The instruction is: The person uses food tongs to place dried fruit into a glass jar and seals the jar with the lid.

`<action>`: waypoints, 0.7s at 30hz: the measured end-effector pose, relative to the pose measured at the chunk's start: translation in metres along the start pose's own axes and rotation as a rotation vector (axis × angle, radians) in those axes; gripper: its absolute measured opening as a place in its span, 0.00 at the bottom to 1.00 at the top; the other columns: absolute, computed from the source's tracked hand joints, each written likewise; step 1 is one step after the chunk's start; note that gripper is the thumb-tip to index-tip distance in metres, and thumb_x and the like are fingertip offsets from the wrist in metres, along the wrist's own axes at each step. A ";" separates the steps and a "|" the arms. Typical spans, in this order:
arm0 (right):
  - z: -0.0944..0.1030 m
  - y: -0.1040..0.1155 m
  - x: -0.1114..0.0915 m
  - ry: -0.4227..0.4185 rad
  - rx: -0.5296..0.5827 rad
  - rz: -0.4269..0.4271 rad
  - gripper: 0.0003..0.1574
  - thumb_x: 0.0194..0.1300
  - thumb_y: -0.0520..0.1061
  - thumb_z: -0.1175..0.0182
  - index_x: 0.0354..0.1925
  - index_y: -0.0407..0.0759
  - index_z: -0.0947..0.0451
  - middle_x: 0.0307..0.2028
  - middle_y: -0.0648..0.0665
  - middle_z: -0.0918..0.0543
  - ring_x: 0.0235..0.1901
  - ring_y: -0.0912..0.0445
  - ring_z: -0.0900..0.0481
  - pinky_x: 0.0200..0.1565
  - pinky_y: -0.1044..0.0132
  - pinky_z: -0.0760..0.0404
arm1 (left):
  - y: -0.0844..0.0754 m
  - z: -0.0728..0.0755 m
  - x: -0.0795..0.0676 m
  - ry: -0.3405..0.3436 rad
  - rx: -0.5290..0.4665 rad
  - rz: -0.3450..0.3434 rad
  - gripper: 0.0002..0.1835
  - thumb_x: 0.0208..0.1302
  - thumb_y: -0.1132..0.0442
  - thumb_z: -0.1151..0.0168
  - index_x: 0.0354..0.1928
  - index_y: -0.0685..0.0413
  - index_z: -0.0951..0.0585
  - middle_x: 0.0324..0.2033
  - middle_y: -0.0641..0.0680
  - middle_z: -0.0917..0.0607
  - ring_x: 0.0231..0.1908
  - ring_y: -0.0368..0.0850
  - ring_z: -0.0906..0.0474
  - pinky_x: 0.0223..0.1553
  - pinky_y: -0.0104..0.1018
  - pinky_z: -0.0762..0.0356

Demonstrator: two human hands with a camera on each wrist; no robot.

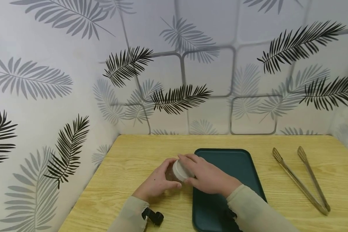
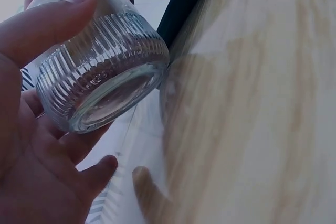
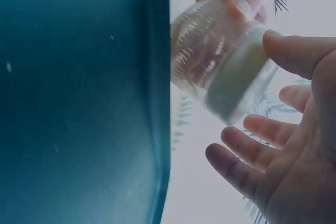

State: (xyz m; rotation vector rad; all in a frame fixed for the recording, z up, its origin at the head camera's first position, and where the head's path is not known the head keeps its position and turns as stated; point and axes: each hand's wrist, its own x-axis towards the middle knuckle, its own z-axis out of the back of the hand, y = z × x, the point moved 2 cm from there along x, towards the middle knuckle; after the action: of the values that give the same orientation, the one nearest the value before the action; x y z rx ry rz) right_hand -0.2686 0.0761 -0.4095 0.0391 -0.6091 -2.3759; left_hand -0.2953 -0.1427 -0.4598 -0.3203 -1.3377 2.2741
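A clear ribbed glass jar (image 2: 105,51) is tilted over the table, its round base toward the left wrist camera. My left hand (image 1: 158,180) grips the jar's body, thumb on the near side and fingers behind. The white lid (image 1: 181,170) faces right, toward my right hand (image 1: 207,174). In the right wrist view, the right thumb touches one edge of the lid (image 3: 236,80) while fingertips lie right at its opposite edge. Both hands are close over the table, beside the left edge of a dark green tray (image 1: 229,161).
Metal tongs (image 1: 301,183) lie spread on the right side of the wooden table (image 1: 133,158). A leaf-patterned wall (image 1: 206,116) rises behind the table's back edge, and another stands on the left. The right forearm crosses over the tray.
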 end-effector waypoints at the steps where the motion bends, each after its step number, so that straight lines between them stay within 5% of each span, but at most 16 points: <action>1: 0.001 -0.002 -0.001 -0.007 0.001 -0.013 0.50 0.72 0.53 0.36 0.81 0.55 0.50 0.75 0.45 0.41 0.68 0.46 0.34 0.57 0.50 0.25 | 0.001 0.000 0.000 0.000 -0.003 0.003 0.44 0.58 0.53 0.23 0.73 0.36 0.37 0.64 0.43 0.28 0.62 0.46 0.30 0.65 0.55 0.38; 13: 0.028 -0.030 -0.046 -0.094 0.026 -0.134 0.50 0.73 0.56 0.39 0.82 0.59 0.54 0.77 0.43 0.44 0.72 0.40 0.40 0.60 0.40 0.30 | 0.017 0.006 -0.012 0.006 -0.034 0.083 0.47 0.52 0.59 0.20 0.73 0.39 0.35 0.64 0.46 0.26 0.67 0.48 0.34 0.67 0.56 0.42; 18: 0.052 -0.056 -0.081 -0.190 -0.128 -0.192 0.50 0.71 0.59 0.37 0.81 0.50 0.48 0.74 0.32 0.41 0.68 0.30 0.39 0.58 0.32 0.34 | 0.013 0.013 -0.010 -0.009 -0.026 0.054 0.52 0.55 0.59 0.23 0.78 0.40 0.43 0.70 0.50 0.32 0.71 0.52 0.40 0.69 0.59 0.46; 21: 0.065 -0.078 -0.107 -0.213 -0.257 -0.285 0.53 0.69 0.67 0.40 0.80 0.47 0.46 0.72 0.28 0.41 0.67 0.26 0.40 0.59 0.27 0.40 | 0.006 0.015 -0.011 -0.049 0.060 0.032 0.58 0.55 0.53 0.22 0.81 0.37 0.50 0.76 0.51 0.42 0.75 0.53 0.47 0.69 0.62 0.47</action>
State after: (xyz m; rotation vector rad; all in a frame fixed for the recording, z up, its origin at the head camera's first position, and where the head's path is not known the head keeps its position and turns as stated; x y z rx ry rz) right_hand -0.2454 0.2219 -0.3994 -0.2597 -0.4122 -2.7415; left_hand -0.2943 -0.1623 -0.4582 -0.2692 -1.2936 2.3581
